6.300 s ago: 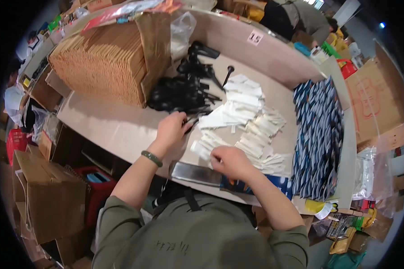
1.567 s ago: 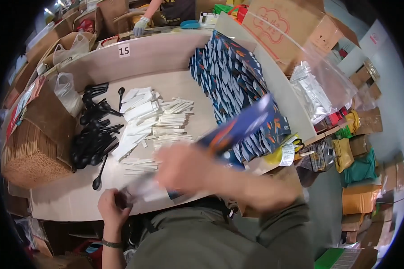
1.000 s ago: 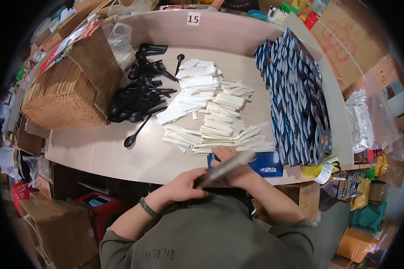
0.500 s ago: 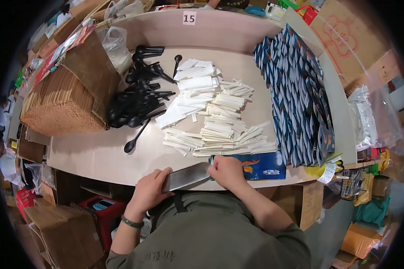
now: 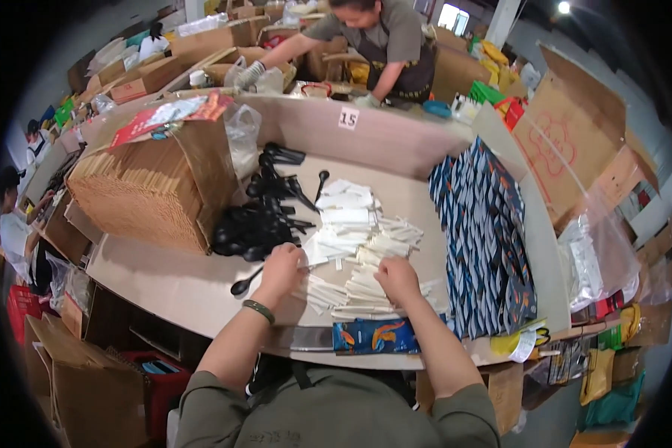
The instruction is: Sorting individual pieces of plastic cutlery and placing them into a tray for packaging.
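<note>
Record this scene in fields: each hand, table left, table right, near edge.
left hand: beside glossy black long-handled spoons; grip unclear
right hand: at thin white papery strips; grip unclear
table left: open brown cardboard box of tan papery layers
table right: rows of flat dark-blue packets
near edge: flat blue packet with orange pattern

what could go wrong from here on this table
The blue packet lies near the front edge of the table, so it might slip off. The left hand is close to a stray black spoon and could nudge it. The white strips heaped by the right hand may scatter.
</note>
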Demonstrator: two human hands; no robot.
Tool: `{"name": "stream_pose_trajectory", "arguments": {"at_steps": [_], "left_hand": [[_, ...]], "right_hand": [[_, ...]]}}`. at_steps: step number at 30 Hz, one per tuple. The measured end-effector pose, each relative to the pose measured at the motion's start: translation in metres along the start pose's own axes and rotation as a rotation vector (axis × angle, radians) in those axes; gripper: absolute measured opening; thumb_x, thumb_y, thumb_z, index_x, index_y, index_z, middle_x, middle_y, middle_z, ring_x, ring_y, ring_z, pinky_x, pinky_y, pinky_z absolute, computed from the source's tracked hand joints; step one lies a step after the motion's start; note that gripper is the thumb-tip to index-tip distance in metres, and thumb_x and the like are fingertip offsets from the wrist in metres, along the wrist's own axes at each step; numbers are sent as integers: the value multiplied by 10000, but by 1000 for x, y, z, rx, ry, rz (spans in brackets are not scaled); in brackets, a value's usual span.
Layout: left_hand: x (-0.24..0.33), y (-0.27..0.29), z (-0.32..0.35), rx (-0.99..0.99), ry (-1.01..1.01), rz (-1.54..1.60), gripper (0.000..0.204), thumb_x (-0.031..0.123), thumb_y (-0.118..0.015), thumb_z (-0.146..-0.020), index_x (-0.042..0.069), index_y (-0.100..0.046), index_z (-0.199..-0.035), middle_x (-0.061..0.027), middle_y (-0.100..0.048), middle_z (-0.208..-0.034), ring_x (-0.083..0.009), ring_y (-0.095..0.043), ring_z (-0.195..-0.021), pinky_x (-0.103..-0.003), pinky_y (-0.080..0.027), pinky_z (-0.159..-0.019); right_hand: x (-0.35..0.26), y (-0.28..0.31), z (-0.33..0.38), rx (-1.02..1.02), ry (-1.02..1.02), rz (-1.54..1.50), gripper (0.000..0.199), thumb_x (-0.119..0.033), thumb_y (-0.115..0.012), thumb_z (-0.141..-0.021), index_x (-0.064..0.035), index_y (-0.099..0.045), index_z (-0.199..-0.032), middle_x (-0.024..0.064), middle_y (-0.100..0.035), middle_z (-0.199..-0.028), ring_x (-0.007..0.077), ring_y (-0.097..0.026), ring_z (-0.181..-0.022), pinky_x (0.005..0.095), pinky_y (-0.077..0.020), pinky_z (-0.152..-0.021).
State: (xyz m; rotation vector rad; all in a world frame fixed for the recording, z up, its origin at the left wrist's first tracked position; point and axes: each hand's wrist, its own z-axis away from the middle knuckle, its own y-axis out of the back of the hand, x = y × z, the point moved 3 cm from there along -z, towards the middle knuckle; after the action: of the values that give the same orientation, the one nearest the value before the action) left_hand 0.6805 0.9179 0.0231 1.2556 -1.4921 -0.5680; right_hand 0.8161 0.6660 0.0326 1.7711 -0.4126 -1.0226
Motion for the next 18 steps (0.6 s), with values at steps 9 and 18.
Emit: {"name": "stream_pose_trajectory", "arguments": {"at_steps": [9, 18], "left_hand": [[3, 20, 28, -185, -191, 350, 409, 190, -785, -779, 77, -683, -1158, -183, -631, -1245, -354, -630, -1085, -409, -533, -904], [-48, 37, 45, 9, 214, 87, 225, 35, -627, -798, 60, -681, -1015, -191, -642, -1060, -408, -622, -976, -472, -522, -822]], "right_hand": [[7, 11, 15, 181, 85, -79, 107, -164, -708, -827, -58, -717, -835, 153, -641, -845, 344, -618, -858, 429, -503, -765], [-50, -86, -6, -238, 392, 105, 117, -106, -595, -776, -23, -678, -766, 207, -641, -837, 379, -607, -848, 480, -499, -787]]}}
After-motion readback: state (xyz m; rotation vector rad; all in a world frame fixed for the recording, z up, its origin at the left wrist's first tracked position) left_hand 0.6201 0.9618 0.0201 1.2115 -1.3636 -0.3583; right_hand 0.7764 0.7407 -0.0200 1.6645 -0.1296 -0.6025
